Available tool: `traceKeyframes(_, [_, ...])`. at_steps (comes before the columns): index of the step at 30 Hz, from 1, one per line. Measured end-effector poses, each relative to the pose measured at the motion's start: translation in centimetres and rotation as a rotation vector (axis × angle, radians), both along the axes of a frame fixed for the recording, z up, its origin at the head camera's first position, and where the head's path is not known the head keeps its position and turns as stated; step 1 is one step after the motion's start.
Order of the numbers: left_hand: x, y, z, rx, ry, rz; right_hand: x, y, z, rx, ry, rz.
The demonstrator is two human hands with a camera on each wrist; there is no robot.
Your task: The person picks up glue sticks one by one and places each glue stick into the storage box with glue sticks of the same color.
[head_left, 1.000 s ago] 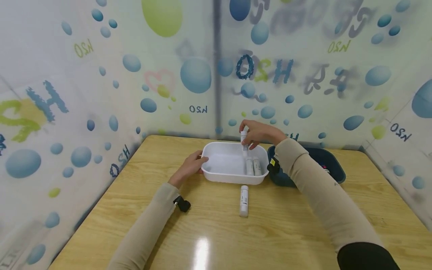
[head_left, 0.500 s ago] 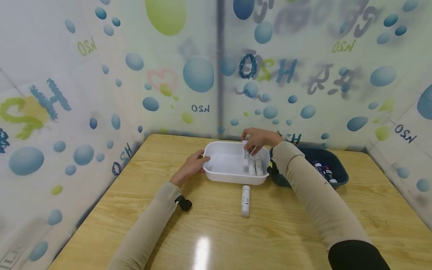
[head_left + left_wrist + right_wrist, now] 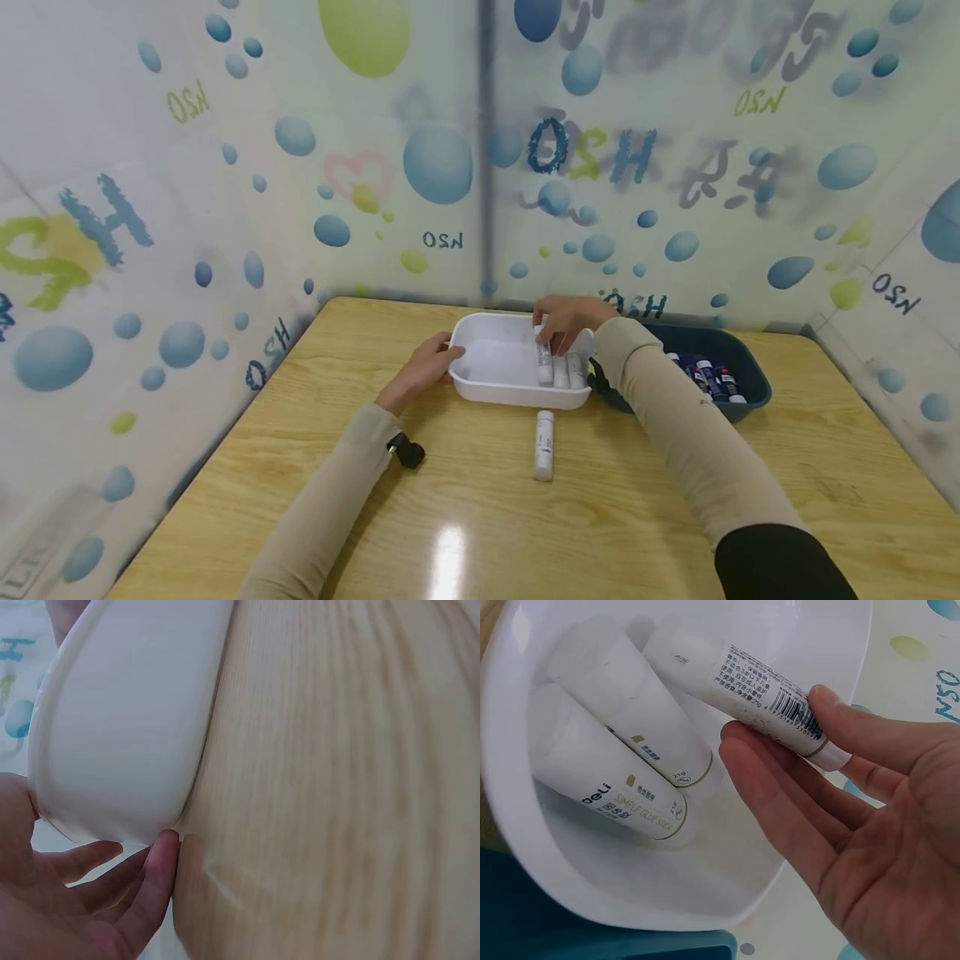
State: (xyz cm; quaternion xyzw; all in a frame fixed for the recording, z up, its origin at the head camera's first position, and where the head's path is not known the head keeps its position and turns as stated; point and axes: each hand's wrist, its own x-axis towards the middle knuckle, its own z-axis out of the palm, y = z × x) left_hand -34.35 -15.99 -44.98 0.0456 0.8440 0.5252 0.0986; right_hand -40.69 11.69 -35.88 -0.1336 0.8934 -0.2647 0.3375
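My left hand (image 3: 426,369) holds the left end of a white plastic basin (image 3: 502,392). Its thumb lies at the rim; in the left wrist view the fingertips (image 3: 166,841) touch the outer wall low down. Over the basin's right part, my right hand (image 3: 572,321) pinches a white glue stick (image 3: 742,690) between thumb and fingers, with one end lowered inside. Two more glue sticks lie side by side in the basin, the nearer labelled glue stick (image 3: 615,772) and the one beside it, another glue stick (image 3: 637,705). On the table in front lies a further white glue stick (image 3: 543,446).
To the basin's right stands a dark teal bin (image 3: 759,382), partly hidden by the right forearm. Several dark bottles or tubes (image 3: 708,377) with white ends lie in it. A patterned curtain (image 3: 442,167) rises behind the wooden table (image 3: 615,517).
My right hand has lowered the glue stick into the basin, beside the two lying there. The right forearm shifted, uncovering more of the teal bin. My left hand stays on the basin.
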Motion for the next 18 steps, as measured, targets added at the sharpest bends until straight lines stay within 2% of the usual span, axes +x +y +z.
traceKeyframes(10, [-0.08,-0.05,-0.13,0.001,0.013,-0.003,-0.30,-0.30,-0.24,0.112,0.065,0.001])
traceKeyframes(18, [-0.03,-0.09,-0.11,-0.007,0.011,-0.015,-0.07,-0.38,-0.25,0.188,0.057,0.022])
